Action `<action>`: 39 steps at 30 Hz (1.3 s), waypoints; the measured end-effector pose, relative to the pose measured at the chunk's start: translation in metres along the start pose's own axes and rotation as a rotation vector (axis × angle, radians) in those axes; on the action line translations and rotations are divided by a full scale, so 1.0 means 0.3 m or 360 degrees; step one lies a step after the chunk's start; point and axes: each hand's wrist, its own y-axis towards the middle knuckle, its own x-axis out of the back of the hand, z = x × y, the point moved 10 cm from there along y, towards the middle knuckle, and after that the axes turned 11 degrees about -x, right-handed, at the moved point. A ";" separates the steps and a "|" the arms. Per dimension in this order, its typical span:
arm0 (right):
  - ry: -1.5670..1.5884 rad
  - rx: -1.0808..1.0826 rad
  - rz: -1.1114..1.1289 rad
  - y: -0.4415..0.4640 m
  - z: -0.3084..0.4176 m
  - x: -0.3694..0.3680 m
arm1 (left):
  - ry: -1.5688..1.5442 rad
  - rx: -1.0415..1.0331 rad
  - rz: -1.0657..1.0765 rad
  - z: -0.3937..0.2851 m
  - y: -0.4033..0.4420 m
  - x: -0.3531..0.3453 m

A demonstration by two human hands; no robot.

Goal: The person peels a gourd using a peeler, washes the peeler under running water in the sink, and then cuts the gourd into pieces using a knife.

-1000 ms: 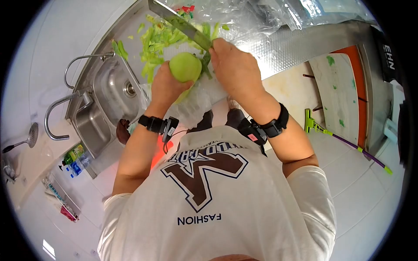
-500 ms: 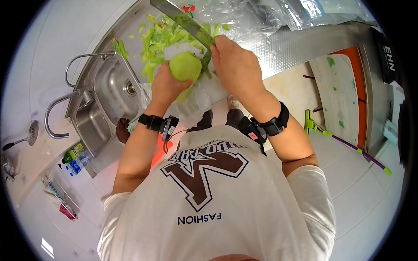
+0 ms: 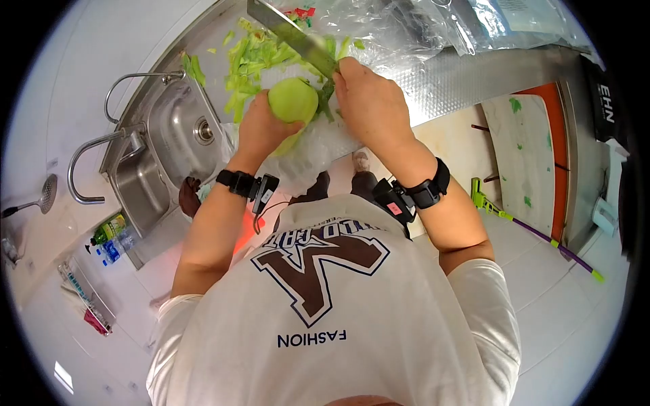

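My left hand is wrapped around a round, pale-green vegetable that looks like a kohlrabi, with its smooth face toward me. My right hand grips a kitchen knife; the handle is hidden in the fist and the broad blade slants up to the left. The blade is just beyond the kohlrabi, and I cannot tell whether they touch. Green peelings lie scattered on the steel counter around both. A dark green strip hangs between the kohlrabi and the right hand.
A double steel sink with a curved faucet stands left. Clear plastic bags cover the counter's back right. A skimmer and bottles are at far left. A green and purple pole lies on the right.
Both hands keep their grips on the kohlrabi and the knife. The whole view has shifted slightly, and the knife and kohlrabi appear a little farther right.
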 end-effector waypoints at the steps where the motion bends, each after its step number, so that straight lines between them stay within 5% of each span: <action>1: 0.0091 0.0042 -0.0148 0.002 0.011 0.042 | -0.0001 -0.0001 -0.0008 0.000 0.002 0.003; 5: -0.0169 -0.0062 0.0394 -0.002 -0.066 -0.253 | -0.0005 -0.0046 -0.0069 0.005 0.000 -0.002; 20: -0.0307 0.0153 0.0337 0.007 0.009 -0.244 | 0.0002 -0.0030 -0.0097 0.013 0.004 -0.012; 29: -0.0221 -0.0030 0.0231 0.009 -0.050 -0.335 | 0.0119 0.0016 -0.0023 -0.067 0.000 -0.009; 34: -0.0004 -0.0062 -0.0100 0.021 -0.108 -0.096 | 0.0002 -0.0077 -0.0124 0.043 0.000 0.002; 39: 0.0444 -0.0150 -0.0273 0.019 -0.220 0.127 | -0.0642 0.0100 0.0170 0.185 0.024 -0.035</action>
